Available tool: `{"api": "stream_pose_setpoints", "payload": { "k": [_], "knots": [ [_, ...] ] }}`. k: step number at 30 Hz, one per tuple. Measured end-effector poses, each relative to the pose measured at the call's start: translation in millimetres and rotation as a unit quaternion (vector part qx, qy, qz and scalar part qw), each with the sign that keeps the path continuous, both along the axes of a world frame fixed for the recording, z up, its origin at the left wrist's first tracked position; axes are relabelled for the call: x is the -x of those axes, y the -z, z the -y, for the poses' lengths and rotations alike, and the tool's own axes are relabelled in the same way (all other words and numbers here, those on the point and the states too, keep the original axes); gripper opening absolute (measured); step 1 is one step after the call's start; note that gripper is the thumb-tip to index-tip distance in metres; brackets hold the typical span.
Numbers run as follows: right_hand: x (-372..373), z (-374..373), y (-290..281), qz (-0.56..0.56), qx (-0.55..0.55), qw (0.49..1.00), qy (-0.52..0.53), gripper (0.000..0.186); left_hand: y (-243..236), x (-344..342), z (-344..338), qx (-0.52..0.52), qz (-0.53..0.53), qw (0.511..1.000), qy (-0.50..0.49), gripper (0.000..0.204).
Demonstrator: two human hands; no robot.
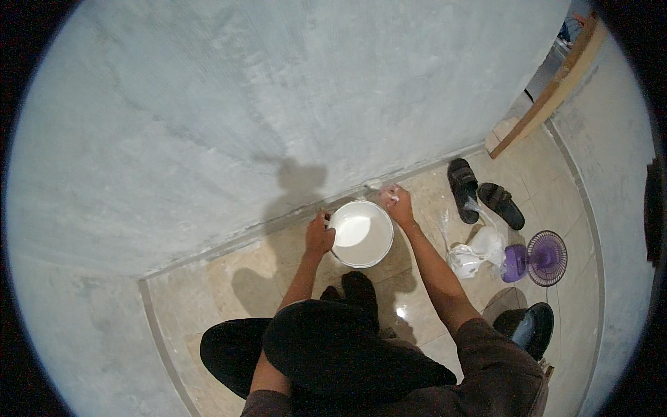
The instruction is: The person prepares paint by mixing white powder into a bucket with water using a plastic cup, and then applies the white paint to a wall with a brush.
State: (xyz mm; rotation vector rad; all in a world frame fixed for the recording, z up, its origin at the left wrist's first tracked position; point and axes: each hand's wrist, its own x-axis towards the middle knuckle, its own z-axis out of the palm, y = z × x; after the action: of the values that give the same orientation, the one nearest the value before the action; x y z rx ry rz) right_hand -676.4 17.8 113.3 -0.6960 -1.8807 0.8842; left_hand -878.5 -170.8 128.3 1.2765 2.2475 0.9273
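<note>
A round white bucket [379, 256] stands in front of me near the foot of the wall, with white paint-like liquid [352, 231] inside. My left hand [319, 235] grips its left rim, thumb toward the opening. Beyond the bucket's upper right side, my right hand [397, 204] is closed around what looks like a small paintbrush [375, 185]. Its pale tip is at the base of the pale grey-blue wall [208, 118]. Fingers cover most of the handle, so its full shape is hidden.
Black sandals [463, 189] lie right of my right hand. Closer in are a white plastic bag [484, 247], a purple fan [547, 258] and a dark basin [536, 330]. A wooden door frame [549, 90] rises at the far right. My knees are bent below the bucket.
</note>
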Motion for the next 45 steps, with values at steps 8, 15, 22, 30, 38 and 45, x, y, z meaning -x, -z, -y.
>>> {"api": "stream_pose_setpoints", "payload": {
  "k": [8, 15, 22, 30, 38, 45],
  "knots": [
    [-1.3, -2.0, 5.2, 0.003, -0.021, 0.999, 0.049, 0.011, 15.4, 8.5, 1.4, -0.026, -0.042, 0.999, -0.001, 0.040],
    [-24.4, -21.2, 6.1, 0.011, 0.042, 0.993, 0.111, 0.014, 0.2, -2.0, -6.0, -0.002, -0.003, 1.000, -0.007, 0.038],
    [-11.9, -11.9, 7.3, 0.028, 0.012, 0.999, 0.019, 0.012, 15.4, 2.4, -8.5, -0.027, -0.042, 0.999, -0.004, 0.044],
    [-40.7, -35.4, 4.5, 0.005, 0.065, 0.989, 0.130, 0.013, 7.7, -7.8, -12.5, -0.071, -0.019, 0.997, -0.008, 0.041],
    [-33.5, -29.7, 9.7, 0.036, 0.014, 0.999, 0.026, 0.010, 6.7, -21.8, -28.7, -0.076, -0.009, 0.997, 0.007, 0.037],
    [-60.1, -77.5, 13.2, 0.058, -0.029, 0.991, 0.121, 0.012, 7.6, -27.6, -37.5, -0.066, -0.025, 0.997, 0.005, 0.037]
  ]
}}
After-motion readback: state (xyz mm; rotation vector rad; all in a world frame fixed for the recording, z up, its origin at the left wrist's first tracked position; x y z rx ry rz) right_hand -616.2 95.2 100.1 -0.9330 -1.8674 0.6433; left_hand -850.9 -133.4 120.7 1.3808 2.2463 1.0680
